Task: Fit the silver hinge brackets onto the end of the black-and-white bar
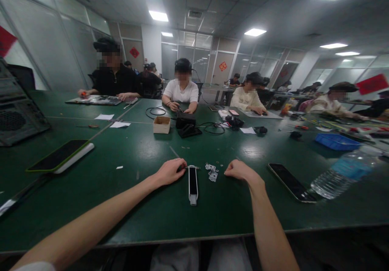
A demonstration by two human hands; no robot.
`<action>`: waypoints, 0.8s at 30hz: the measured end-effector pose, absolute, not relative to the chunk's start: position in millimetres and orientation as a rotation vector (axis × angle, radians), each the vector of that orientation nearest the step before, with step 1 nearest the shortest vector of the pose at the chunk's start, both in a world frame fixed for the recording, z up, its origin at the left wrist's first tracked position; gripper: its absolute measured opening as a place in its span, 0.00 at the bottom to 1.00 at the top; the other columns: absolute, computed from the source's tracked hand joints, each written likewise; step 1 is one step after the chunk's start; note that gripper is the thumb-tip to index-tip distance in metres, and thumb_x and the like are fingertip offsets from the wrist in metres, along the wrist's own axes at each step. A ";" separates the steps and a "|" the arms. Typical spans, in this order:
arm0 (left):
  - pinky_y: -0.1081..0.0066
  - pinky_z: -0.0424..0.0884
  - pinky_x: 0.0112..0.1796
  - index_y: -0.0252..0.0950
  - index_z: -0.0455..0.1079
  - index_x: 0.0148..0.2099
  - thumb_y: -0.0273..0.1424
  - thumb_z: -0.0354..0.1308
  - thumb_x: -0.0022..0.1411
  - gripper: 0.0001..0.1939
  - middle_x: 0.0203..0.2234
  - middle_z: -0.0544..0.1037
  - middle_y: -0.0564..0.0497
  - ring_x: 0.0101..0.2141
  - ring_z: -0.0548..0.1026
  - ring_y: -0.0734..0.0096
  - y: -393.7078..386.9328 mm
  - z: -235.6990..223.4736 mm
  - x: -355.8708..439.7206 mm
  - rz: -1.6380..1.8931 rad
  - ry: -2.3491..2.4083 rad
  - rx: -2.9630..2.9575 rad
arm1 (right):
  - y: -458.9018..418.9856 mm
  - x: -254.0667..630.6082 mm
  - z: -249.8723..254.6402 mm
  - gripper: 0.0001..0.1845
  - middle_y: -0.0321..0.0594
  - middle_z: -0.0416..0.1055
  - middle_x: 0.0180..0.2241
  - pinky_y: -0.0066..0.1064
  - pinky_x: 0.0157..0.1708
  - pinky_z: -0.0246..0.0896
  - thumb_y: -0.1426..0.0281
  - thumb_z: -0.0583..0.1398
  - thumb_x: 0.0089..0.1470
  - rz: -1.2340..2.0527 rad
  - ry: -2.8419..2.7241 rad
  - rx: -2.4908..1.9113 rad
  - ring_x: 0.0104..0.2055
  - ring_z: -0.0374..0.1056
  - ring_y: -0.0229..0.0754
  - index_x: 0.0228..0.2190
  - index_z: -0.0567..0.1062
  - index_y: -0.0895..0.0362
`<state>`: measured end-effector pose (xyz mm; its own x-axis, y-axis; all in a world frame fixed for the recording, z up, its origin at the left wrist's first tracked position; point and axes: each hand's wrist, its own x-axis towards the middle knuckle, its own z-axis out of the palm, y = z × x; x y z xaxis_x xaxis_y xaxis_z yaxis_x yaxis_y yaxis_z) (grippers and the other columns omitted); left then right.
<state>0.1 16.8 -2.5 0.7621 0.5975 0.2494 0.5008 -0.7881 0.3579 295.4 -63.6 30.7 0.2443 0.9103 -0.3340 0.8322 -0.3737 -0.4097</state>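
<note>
My left hand (170, 170) rests on the green table (146, 206), fingers curled around a thin dark tool (191, 167) whose tip points right. Just right of it lies a narrow black-and-white device (193, 185), lengthwise toward me. Small white metal parts (212, 173) lie scattered between my hands. My right hand (240, 169) is a loose fist on the table beside those parts; whether it holds anything is hidden.
A phone (291, 182) and a lying water bottle (343, 173) are at my right. A phone on a white pad (60, 156) is at left, a computer case (15, 117) beyond. A cardboard box (161, 124), black devices (187, 125), a blue tray (336, 141) and several seated people are farther off.
</note>
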 end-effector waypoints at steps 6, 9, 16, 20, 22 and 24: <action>0.72 0.67 0.34 0.36 0.66 0.41 0.27 0.51 0.61 0.06 0.33 0.73 0.51 0.33 0.72 0.69 18.0 -5.8 -0.7 0.533 0.853 2.690 | -63.5 289.7 32.4 0.08 0.42 0.76 0.29 0.26 0.26 0.58 0.67 0.61 0.45 0.725 -1.744 -2.298 0.31 0.71 0.40 0.26 0.77 0.60; 0.71 0.67 0.34 0.36 0.66 0.41 0.28 0.51 0.61 0.06 0.33 0.74 0.51 0.33 0.72 0.68 17.3 -5.5 -0.7 0.539 0.853 2.695 | -62.6 285.9 34.4 0.07 0.41 0.75 0.28 0.26 0.27 0.57 0.68 0.60 0.45 0.606 -1.806 -2.223 0.31 0.70 0.40 0.24 0.76 0.59; 0.69 0.70 0.36 0.36 0.65 0.44 0.29 0.52 0.61 0.08 0.37 0.73 0.49 0.35 0.73 0.67 13.3 -1.8 0.3 0.609 0.918 2.648 | -53.6 272.2 29.5 0.04 0.36 0.72 0.26 0.27 0.28 0.57 0.71 0.58 0.47 0.189 -1.896 -1.843 0.28 0.65 0.37 0.27 0.73 0.58; 0.67 0.70 0.39 0.36 0.64 0.45 0.31 0.53 0.62 0.09 0.39 0.73 0.49 0.37 0.73 0.66 10.2 0.3 -0.6 0.707 0.873 2.668 | -49.8 247.8 23.7 0.03 0.37 0.71 0.28 0.28 0.31 0.59 0.74 0.58 0.50 0.080 -1.987 -1.542 0.29 0.64 0.37 0.31 0.73 0.58; 0.68 0.69 0.39 0.36 0.65 0.45 0.32 0.52 0.63 0.09 0.38 0.73 0.49 0.37 0.73 0.67 8.4 1.0 -1.7 0.722 0.803 2.702 | -49.7 231.8 21.3 0.04 0.39 0.72 0.31 0.29 0.33 0.61 0.75 0.58 0.52 0.054 -2.038 -1.429 0.31 0.65 0.38 0.33 0.72 0.58; 0.69 0.68 0.38 0.36 0.65 0.45 0.32 0.52 0.63 0.09 0.37 0.73 0.49 0.36 0.72 0.68 7.2 0.7 -2.7 0.722 0.721 2.743 | -49.9 216.3 18.4 0.04 0.39 0.72 0.32 0.31 0.35 0.61 0.75 0.59 0.53 0.020 -2.099 -1.325 0.33 0.66 0.39 0.33 0.72 0.57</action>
